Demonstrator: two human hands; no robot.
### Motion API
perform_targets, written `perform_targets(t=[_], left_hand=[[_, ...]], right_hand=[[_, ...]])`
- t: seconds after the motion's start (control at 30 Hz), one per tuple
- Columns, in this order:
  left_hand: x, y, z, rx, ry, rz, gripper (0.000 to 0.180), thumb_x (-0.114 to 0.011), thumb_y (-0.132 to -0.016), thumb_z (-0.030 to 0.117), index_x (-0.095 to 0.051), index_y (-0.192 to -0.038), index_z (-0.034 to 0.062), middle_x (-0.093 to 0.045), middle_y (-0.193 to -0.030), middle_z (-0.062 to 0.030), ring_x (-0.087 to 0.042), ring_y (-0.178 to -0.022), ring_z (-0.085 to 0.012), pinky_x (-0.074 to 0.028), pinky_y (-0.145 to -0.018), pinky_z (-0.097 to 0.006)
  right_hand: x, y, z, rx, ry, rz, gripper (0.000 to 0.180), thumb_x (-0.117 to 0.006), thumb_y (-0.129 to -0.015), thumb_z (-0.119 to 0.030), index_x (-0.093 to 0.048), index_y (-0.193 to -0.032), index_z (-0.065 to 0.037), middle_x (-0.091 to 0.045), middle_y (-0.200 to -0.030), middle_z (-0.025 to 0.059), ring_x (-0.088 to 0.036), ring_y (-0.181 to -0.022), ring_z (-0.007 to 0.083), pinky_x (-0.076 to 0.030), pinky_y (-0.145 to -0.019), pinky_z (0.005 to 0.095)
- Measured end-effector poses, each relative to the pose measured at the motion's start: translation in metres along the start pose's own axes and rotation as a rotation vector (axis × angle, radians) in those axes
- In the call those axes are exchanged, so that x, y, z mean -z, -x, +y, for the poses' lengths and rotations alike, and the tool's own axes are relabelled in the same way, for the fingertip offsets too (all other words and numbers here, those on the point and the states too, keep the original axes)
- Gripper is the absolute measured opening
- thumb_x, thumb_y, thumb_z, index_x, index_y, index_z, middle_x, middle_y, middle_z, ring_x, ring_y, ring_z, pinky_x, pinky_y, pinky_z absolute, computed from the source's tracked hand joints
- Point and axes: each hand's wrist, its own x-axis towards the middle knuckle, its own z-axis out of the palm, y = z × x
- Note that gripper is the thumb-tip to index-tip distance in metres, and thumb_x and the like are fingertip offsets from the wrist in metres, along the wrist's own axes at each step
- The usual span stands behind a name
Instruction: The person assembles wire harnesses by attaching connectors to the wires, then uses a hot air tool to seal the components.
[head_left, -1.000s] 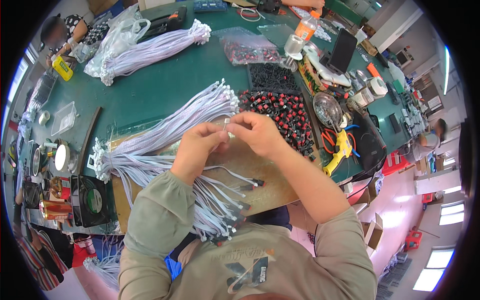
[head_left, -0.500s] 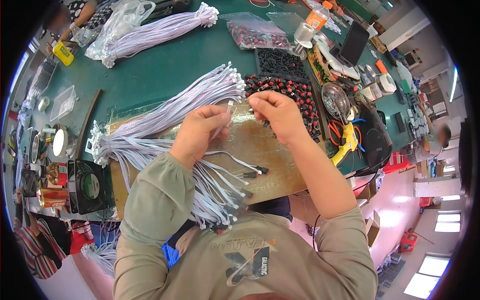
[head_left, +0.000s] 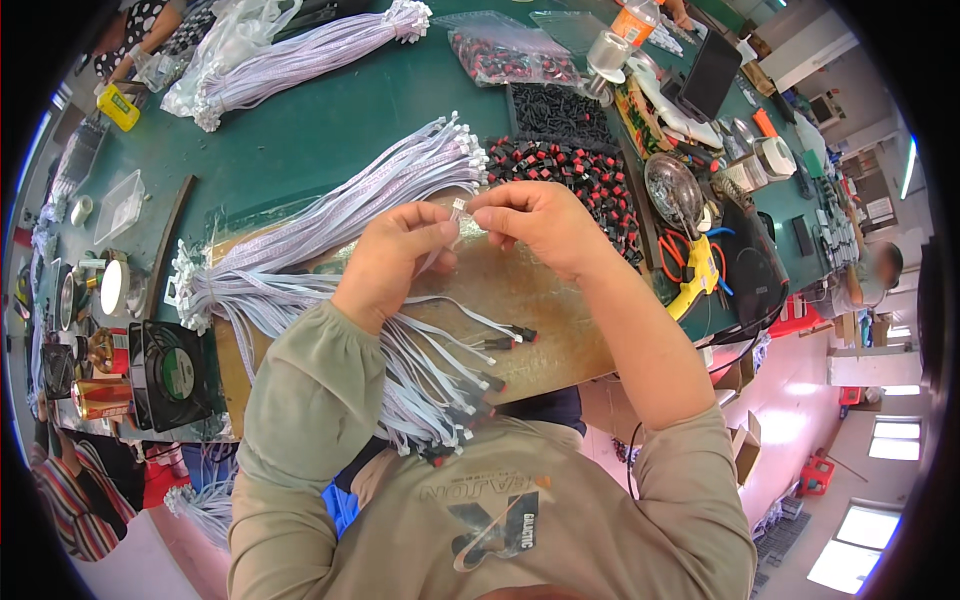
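Between finger and thumb, my left hand (head_left: pixel 400 252) pinches a white ribbon cable, its small white plug (head_left: pixel 459 205) pointing up. My right hand (head_left: pixel 545 228) is closed in a pinch right beside that plug; whatever its fingertips grip is too small to make out. Just beyond lies a bundle of white cables (head_left: pixel 350 205) with white plugs. Under my left forearm, other cables (head_left: pixel 415 365) fan toward me, several ending in black-and-red connectors (head_left: pixel 522 334). Past my right hand is a heap of loose black-and-red connectors (head_left: pixel 600 195).
Small black parts fill a tray (head_left: pixel 560 115) behind the heap. On the right are a yellow-handled glue gun (head_left: pixel 697 280), orange-handled pliers (head_left: pixel 672 258), a metal bowl (head_left: pixel 672 188) and a solder spool (head_left: pixel 607 57). A black fan (head_left: pixel 172 375) stands left. A brown board (head_left: pixel 560 350) lies beneath my hands.
My right hand has moved left, bringing its fingertips up to the plug of the cable. My left hand keeps its pinch and has hardly moved.
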Motion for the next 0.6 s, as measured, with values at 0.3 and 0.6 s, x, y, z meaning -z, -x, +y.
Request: perform_targets(t=[0.3, 0.6], left_hand=[[-0.003, 0.003, 0.001, 0.060, -0.013, -0.013, 0.013, -0.066, -0.085, 0.012, -0.060, -0.093, 0.0032, -0.060, -0.079, -0.0018, -0.058, -0.066, -0.0112, -0.048, -0.063, -0.023], [0.001, 0.005, -0.001, 0.002, 0.036, 0.008, 0.010, -0.065, -0.085, 0.010, -0.060, -0.091, 0.0048, -0.060, -0.076, -0.0010, -0.058, -0.064, -0.0108, -0.048, -0.061, -0.024]], right_hand=[[-0.017, 0.008, 0.009, 0.511, 0.669, 0.322, 0.012, -0.063, -0.086, -0.014, -0.066, -0.092, -0.004, -0.062, -0.087, 0.0108, -0.061, -0.081, 0.0254, -0.048, -0.071, 0.0313], [-0.001, 0.011, 0.003, 0.209, 0.155, 0.365, 0.012, -0.063, -0.089, -0.010, -0.066, -0.096, -0.001, -0.061, -0.082, -0.0011, -0.055, -0.073, 0.0049, -0.044, -0.062, 0.0208]])
